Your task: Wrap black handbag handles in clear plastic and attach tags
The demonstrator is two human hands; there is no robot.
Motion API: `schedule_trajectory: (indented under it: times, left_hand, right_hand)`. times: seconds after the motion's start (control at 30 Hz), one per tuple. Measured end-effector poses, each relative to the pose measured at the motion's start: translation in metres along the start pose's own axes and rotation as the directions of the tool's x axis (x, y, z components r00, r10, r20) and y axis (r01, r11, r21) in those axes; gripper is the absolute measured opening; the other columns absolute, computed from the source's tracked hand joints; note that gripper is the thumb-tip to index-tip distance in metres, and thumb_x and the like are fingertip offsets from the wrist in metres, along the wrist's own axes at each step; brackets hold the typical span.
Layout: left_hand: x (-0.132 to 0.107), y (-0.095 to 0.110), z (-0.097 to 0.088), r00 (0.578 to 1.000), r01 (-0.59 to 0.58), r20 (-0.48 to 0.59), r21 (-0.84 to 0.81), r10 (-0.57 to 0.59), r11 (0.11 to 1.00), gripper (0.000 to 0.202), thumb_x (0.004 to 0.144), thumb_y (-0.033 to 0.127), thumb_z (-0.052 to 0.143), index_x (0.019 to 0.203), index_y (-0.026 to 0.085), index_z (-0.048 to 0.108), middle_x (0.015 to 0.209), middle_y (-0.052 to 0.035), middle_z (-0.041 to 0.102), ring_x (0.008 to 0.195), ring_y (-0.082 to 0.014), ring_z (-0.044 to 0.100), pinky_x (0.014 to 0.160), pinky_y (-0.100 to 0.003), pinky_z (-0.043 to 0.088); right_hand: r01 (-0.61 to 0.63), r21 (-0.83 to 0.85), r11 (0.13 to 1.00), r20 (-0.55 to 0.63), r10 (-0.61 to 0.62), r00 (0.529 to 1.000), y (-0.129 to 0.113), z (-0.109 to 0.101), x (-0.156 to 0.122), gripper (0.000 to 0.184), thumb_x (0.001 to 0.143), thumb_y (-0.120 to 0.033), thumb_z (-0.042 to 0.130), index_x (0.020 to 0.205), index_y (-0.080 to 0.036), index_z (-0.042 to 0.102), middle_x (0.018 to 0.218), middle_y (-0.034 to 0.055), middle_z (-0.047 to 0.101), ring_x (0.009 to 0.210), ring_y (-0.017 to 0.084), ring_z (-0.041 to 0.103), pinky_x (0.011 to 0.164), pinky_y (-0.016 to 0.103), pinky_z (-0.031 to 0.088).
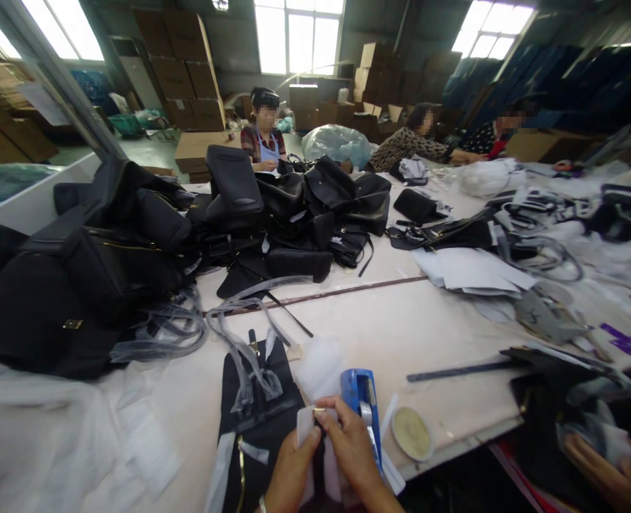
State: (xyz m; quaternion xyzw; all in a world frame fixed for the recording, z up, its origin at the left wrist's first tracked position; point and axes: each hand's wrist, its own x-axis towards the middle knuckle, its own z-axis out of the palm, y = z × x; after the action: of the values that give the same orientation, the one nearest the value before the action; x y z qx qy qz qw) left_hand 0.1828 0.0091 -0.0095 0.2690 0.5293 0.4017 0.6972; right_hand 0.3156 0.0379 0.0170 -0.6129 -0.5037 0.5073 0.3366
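Note:
My left hand (291, 463) and my right hand (351, 445) are close together at the table's front edge, fingers closed. Between them is a dark strap (319, 456) with pale, translucent wrapping along its sides. A small gold-coloured metal piece (319, 410) shows at its top, by my fingertips. Left of my hands a black bag (288, 388) lies flat, with a plastic-wrapped strap (243, 388) and a gold zip on it. Just beyond my right hand stands a blue tape dispenser (355, 381). White sheet material (320, 363) lies beyond my fingers.
A round tin (411, 433) sits right of the dispenser. Black bags (133, 249) are heaped at left and centre. White sheets (475, 271) and a dark strip (457, 372) lie to the right. Another person's hands (604, 456) work at lower right. Several people sit across the table.

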Motion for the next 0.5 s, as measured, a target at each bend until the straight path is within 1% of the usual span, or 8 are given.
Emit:
schedule_trajectory:
  times: [0.07, 0.13, 0.2, 0.23, 0.3, 0.37, 0.43, 0.5]
  left_hand:
    - [-0.001, 0.002, -0.001, 1.0, 0.008, 0.002, -0.031, -0.008, 0.999, 0.048, 0.076, 0.046, 0.069, 0.107, 0.009, 0.07, 0.105, -0.0134, 0.074, 0.107, -0.0344, 0.062, 0.097, -0.042, 0.044]
    - [-0.002, 0.004, -0.001, 0.999, 0.017, 0.043, -0.11, -0.012, 0.994, 0.049, 0.076, 0.045, 0.069, 0.109, 0.01, 0.07, 0.108, -0.0145, 0.072, 0.109, -0.0338, 0.061, 0.1, -0.042, 0.042]
    - [-0.003, 0.004, -0.001, 0.996, 0.046, 0.084, -0.21, -0.028, 0.977, 0.05, 0.075, 0.045, 0.07, 0.111, 0.011, 0.069, 0.111, -0.0155, 0.071, 0.109, -0.033, 0.062, 0.102, -0.043, 0.041]
    - [-0.003, 0.004, -0.001, 0.994, 0.067, 0.095, -0.254, -0.044, 0.965, 0.05, 0.074, 0.046, 0.071, 0.11, 0.011, 0.07, 0.111, -0.0159, 0.071, 0.108, -0.0328, 0.062, 0.102, -0.043, 0.041]
    - [-0.003, 0.003, -0.001, 0.991, 0.115, 0.098, -0.311, -0.088, 0.944, 0.05, 0.071, 0.045, 0.074, 0.108, 0.012, 0.071, 0.11, -0.0162, 0.072, 0.106, -0.0328, 0.064, 0.1, -0.044, 0.042]
    - [-0.003, 0.003, -0.001, 0.988, 0.14, 0.102, -0.318, -0.113, 0.938, 0.05, 0.069, 0.045, 0.076, 0.107, 0.013, 0.071, 0.109, -0.0162, 0.072, 0.105, -0.0326, 0.064, 0.099, -0.044, 0.043]
    - [-0.002, 0.003, -0.001, 0.988, 0.136, 0.107, -0.295, -0.108, 0.946, 0.052, 0.069, 0.047, 0.075, 0.107, 0.013, 0.07, 0.11, -0.016, 0.072, 0.106, -0.0328, 0.064, 0.098, -0.044, 0.044]
    - [-0.001, 0.003, 0.001, 0.992, 0.106, 0.096, -0.259, -0.083, 0.96, 0.053, 0.07, 0.049, 0.074, 0.108, 0.012, 0.07, 0.111, -0.0158, 0.071, 0.107, -0.0332, 0.063, 0.098, -0.043, 0.044]
  right_hand:
    - [-0.063, 0.163, 0.985, 0.076, 0.051, 0.996, 0.003, -0.005, -0.002, 0.039, 0.083, -0.052, 0.057, 0.108, -0.023, 0.065, 0.098, 0.0061, 0.071, 0.093, 0.026, 0.065, 0.084, 0.036, 0.049]
    - [-0.166, 0.361, 0.918, 0.16, 0.115, 0.98, 0.008, -0.011, -0.004, 0.051, 0.085, -0.057, 0.052, 0.122, -0.023, 0.057, 0.102, 0.0075, 0.07, 0.097, 0.025, 0.064, 0.087, 0.038, 0.048]
    - [-0.259, 0.462, 0.848, 0.221, 0.173, 0.96, 0.013, -0.015, -0.007, 0.056, 0.086, -0.061, 0.048, 0.126, -0.023, 0.054, 0.104, 0.0079, 0.069, 0.099, 0.024, 0.064, 0.089, 0.038, 0.048]
    - [-0.288, 0.468, 0.835, 0.248, 0.188, 0.95, 0.014, -0.015, -0.009, 0.057, 0.084, -0.063, 0.049, 0.125, -0.023, 0.055, 0.105, 0.0079, 0.069, 0.099, 0.024, 0.064, 0.089, 0.038, 0.048]
    - [-0.313, 0.448, 0.837, 0.29, 0.195, 0.937, 0.015, -0.011, -0.012, 0.06, 0.079, -0.066, 0.055, 0.121, -0.023, 0.059, 0.104, 0.008, 0.07, 0.098, 0.025, 0.065, 0.086, 0.038, 0.049]
    - [-0.306, 0.431, 0.849, 0.297, 0.187, 0.937, 0.013, -0.005, -0.015, 0.062, 0.075, -0.067, 0.058, 0.118, -0.023, 0.062, 0.104, 0.0082, 0.07, 0.098, 0.027, 0.065, 0.084, 0.039, 0.051]
    - [-0.279, 0.398, 0.874, 0.285, 0.171, 0.943, 0.012, -0.001, -0.016, 0.06, 0.076, -0.067, 0.058, 0.117, -0.024, 0.064, 0.108, 0.0082, 0.069, 0.103, 0.027, 0.063, 0.088, 0.039, 0.05]
    - [-0.235, 0.332, 0.914, 0.281, 0.142, 0.949, 0.013, 0.001, -0.015, 0.054, 0.08, -0.064, 0.055, 0.117, -0.025, 0.064, 0.116, 0.0072, 0.066, 0.112, 0.026, 0.058, 0.097, 0.039, 0.044]
